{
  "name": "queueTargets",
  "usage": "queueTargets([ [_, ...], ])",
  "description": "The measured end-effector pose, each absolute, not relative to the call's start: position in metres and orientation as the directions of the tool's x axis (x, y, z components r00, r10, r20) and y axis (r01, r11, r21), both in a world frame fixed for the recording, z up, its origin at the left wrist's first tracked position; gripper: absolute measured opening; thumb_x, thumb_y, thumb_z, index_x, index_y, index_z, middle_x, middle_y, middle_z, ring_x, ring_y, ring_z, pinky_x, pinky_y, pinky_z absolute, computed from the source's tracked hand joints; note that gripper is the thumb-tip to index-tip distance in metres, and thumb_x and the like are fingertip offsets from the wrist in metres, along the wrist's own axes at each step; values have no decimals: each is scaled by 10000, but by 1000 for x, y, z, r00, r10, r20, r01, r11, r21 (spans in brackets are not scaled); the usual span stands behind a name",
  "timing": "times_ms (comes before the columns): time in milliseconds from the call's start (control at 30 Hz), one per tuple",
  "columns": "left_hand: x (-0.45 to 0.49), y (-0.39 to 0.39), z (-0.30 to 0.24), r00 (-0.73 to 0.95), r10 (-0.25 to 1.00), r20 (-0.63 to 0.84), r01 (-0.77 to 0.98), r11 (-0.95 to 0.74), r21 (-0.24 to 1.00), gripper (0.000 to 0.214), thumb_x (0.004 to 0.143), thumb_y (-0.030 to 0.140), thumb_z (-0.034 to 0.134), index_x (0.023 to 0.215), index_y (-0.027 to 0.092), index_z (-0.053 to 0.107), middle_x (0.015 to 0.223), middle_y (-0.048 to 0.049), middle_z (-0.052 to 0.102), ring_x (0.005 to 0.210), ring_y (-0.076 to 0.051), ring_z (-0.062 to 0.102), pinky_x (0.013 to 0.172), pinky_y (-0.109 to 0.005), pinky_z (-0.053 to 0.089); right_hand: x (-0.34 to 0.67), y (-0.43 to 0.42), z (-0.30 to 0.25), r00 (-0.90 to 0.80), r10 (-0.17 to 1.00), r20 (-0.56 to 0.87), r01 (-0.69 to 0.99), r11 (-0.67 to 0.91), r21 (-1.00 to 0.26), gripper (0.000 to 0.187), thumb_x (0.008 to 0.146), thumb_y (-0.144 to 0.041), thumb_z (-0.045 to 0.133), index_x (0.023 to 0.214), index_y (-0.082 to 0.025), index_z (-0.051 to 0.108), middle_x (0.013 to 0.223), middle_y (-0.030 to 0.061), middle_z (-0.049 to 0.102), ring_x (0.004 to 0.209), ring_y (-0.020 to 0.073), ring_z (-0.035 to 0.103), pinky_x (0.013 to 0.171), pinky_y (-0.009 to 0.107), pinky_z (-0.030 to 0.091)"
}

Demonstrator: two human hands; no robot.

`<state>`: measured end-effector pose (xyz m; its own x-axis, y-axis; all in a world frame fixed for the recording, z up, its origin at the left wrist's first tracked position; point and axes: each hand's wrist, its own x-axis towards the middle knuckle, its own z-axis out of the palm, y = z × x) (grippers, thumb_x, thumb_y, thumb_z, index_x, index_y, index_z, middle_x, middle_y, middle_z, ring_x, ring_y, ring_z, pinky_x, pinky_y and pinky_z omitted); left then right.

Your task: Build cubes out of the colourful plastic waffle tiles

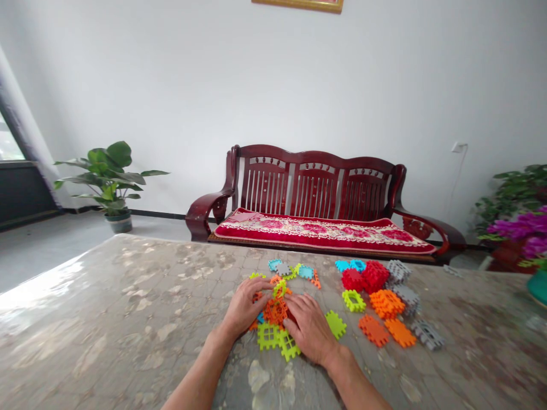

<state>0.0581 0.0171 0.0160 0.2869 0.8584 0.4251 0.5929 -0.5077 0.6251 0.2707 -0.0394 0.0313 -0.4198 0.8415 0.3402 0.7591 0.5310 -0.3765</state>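
My left hand [248,303] lies against the left side of a pile of interlocking plastic tiles, fingers stretched over its edge. From the right, my right hand [310,329] rests its extended fingers on the same pile. Orange openwork tiles [276,311] show between the hands, with a small lime-green tile [280,289] on top. Nearest me, lime-green window-pattern tiles [268,336] stick out below the pile. A bit of blue peeks out by my left thumb. Part of the pile is hidden under my fingers.
Behind the hands lie turquoise-framed tiles [306,271] and a grey tile [282,269]. To the right are stacks of red tiles [375,277], orange tiles [387,303] and grey tiles [405,299]. A wooden bench [316,188] stands beyond the patterned tablecloth [128,319].
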Motion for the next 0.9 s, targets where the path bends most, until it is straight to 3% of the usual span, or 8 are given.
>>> queueTargets([
  [200, 60, 13, 19, 375, 820, 433, 549, -573, 609, 264, 877, 346, 555, 1076, 306, 723, 1214, -32, 688, 1191, -211, 572, 1090, -414, 360, 276, -36, 23, -293, 866, 405, 761, 467, -449, 529, 803, -188, 556, 1329, -198, 500, 1223, 78, 641, 1148, 226, 553, 1064, 423, 382],
  [367, 63, 9, 24, 438, 828, 351, 544, -554, 630, 275, 879, 328, 535, 1070, 301, 731, 1197, -39, 700, 1153, -204, 600, 1107, -422, 336, 279, -35, 18, -251, 833, 494, 741, 493, -455, 606, 844, -181, 504, 1431, -223, 362, 1165, 46, 666, 1113, 197, 573, 1029, 398, 421],
  [567, 65, 8, 27, 466, 838, 285, 531, -522, 668, 283, 867, 289, 522, 1057, 292, 731, 1147, -19, 723, 1110, -194, 625, 1111, -404, 331, 277, -34, 27, -367, 836, 407, 755, 524, -394, 327, 914, -237, 479, 1216, -253, 600, 1179, 41, 669, 1107, 198, 577, 1076, 427, 357],
  [800, 65, 7, 25, 463, 849, 255, 506, -489, 710, 291, 843, 258, 528, 1054, 286, 726, 1142, -7, 724, 1104, -193, 624, 1138, -414, 298, 273, -36, 33, -381, 857, 348, 783, 499, -371, 357, 926, -271, 478, 1270, -273, 573, 1229, 30, 648, 1172, 189, 532, 1087, 404, 336],
  [900, 66, 6, 25, 441, 853, 279, 494, -491, 717, 274, 831, 256, 538, 1021, 262, 736, 1093, -16, 737, 1064, -190, 640, 1091, -381, 372, 274, -35, 31, -359, 857, 370, 764, 498, -410, 351, 912, -257, 490, 1249, -250, 588, 1226, 42, 646, 1164, 196, 536, 1071, 394, 360],
])
